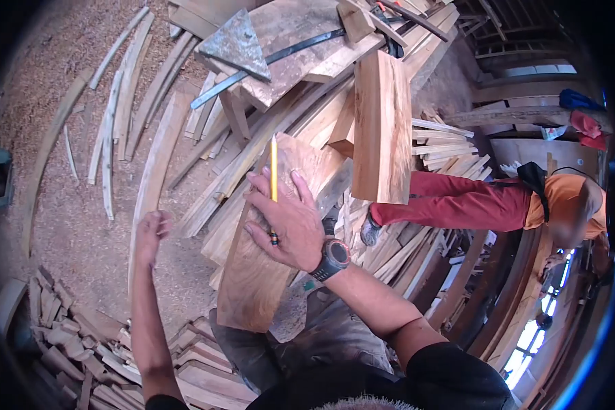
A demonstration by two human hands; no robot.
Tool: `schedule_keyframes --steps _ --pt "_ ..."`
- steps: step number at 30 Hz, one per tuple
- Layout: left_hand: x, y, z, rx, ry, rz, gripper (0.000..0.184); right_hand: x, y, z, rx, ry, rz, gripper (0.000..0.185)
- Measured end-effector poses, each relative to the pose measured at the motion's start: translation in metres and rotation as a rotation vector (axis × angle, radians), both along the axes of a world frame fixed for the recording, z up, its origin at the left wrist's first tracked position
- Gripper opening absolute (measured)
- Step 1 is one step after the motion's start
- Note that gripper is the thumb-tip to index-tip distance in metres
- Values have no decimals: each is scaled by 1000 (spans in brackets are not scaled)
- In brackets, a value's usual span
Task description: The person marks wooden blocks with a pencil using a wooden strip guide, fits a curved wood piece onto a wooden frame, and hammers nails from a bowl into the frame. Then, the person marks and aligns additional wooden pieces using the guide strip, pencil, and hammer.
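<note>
My right hand [288, 222], with a dark watch [335, 258] at its wrist, rests on a wide wooden board [249, 290]. A yellow pencil [274, 171] is held between its fingers, tip pointing away from me. A small dark banded piece shows lower between the fingers, in line with the pencil. The board lies slanted above my legs, its near end by my knee. My left hand [155, 231] hangs in the air left of the board, loosely curled and holding nothing, beside a long curved plank [158, 160] on the ground.
A thick squared timber [381, 130] stands to the right of the board. Beyond is a workbench [290, 41] with a metal triangular plate [238, 44] and a long bar clamp [280, 53]. Cut offcuts [75, 348] pile at lower left. A person in red trousers [458, 199] stands at right.
</note>
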State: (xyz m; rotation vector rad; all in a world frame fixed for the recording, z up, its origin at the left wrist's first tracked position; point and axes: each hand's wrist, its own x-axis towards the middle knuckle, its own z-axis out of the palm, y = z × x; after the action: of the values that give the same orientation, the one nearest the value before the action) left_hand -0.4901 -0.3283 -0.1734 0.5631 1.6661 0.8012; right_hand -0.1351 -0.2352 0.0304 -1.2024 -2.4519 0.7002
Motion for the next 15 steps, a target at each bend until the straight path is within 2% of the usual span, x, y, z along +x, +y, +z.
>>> schedule_keyframes --steps 3,5,7,8,9,10,11,12,13,14,15 --pt "70 26 102 63 -53 -24 47 4 0 -6 -32 70 -19 47" --pt "112 47 145 128 -61 -24 48 11 4 0 -56 167 -8 46" --pt "151 73 174 256 76 -59 49 24 9 13 -83 265 1 44" --pt "171 83 184 256 91 -60 49 36 17 24 -109 406 -29 42" --pt "192 92 188 339 255 -105 50 51 27 35 -138 546 -59 40" --pt "211 99 190 418 418 -151 50 72 41 47 -105 518 -156 39" --pt "230 105 187 408 429 -149 50 96 61 58 -77 489 -252 38" --pt "247 109 181 373 512 -142 48 114 88 68 6 595 -360 38" --pt "258 112 181 333 598 -135 47 144 123 68 113 488 -441 38" --pt "265 117 188 318 610 -133 47 164 163 67 57 499 -561 37" --pt "274 121 198 193 691 -158 45 187 205 62 222 334 -581 36"
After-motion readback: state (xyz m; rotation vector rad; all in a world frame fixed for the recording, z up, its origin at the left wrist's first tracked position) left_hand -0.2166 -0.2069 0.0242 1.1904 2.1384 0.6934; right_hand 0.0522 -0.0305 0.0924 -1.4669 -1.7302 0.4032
